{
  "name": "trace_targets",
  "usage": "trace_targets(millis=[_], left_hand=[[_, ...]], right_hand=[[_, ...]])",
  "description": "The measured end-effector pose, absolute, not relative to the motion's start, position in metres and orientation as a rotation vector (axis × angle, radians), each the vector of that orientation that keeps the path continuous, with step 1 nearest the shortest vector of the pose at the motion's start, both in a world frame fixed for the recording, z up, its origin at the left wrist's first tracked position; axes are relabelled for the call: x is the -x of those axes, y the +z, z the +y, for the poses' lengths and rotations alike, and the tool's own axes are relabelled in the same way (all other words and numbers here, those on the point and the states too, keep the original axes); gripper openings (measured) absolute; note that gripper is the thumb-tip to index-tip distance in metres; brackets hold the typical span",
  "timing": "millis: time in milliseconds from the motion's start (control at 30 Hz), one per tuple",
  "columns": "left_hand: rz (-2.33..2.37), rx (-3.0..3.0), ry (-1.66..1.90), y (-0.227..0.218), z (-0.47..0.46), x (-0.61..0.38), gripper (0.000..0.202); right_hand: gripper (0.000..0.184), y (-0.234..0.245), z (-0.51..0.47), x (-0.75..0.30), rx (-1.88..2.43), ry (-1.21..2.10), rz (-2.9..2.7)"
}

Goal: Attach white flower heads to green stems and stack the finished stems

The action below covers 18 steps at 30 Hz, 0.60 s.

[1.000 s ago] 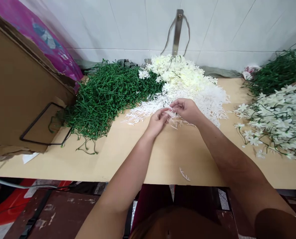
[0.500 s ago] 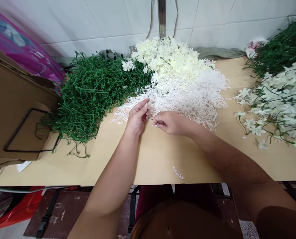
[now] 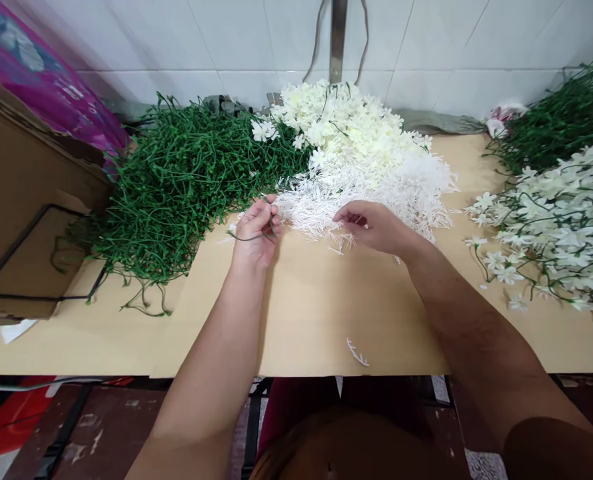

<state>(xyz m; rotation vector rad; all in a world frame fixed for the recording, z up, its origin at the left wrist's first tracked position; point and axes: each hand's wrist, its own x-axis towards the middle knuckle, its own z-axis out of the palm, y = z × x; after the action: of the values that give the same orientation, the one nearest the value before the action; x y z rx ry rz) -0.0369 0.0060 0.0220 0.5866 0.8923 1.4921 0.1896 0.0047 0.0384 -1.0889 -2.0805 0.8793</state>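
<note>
My left hand [image 3: 259,230] is closed on a green plastic flower stem [image 3: 249,238], whose thin ends stick out past the thumb and across the palm. At the front edge of a heap of white plastic stamen pieces [image 3: 386,190], my right hand [image 3: 369,225] has its fingers curled together. Whatever its fingertips pinch is too small to make out. Behind the stamen pieces lie cream-white artificial flower heads [image 3: 346,120]. To the left spreads a large pile of green stems [image 3: 186,180].
Finished-looking white flowers on stems [image 3: 561,220] lie at the right, with more green stems [image 3: 561,127] behind them. A cardboard box [image 3: 31,200] stands at the left. One loose white branched piece [image 3: 357,352] rests near the front edge of the cardboard-covered table [image 3: 306,327].
My hands have moved apart: the left went left with the green stem, while the right left the stem and reached up and right to the white heap. The view has shifted slightly.
</note>
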Motion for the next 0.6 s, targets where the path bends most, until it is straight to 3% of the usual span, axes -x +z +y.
trace_targets(millis=[300,433,600], left_hand=[[0.954,-1.095,0.880,0.014,-0.008,0.011,0.029],[0.960,-1.227,0.876,0.013,-0.011,0.012,0.025],[0.970,-1.304,0.847,0.007,-0.010,0.012,0.029]], right_hand=[[0.018,0.041,0.042,-0.203,1.394,0.873,-1.786],[0.016,0.044,0.054,-0.178,1.586,0.518,-2.097],[0.031,0.043,0.063,-0.146,1.791,0.099,-2.409]])
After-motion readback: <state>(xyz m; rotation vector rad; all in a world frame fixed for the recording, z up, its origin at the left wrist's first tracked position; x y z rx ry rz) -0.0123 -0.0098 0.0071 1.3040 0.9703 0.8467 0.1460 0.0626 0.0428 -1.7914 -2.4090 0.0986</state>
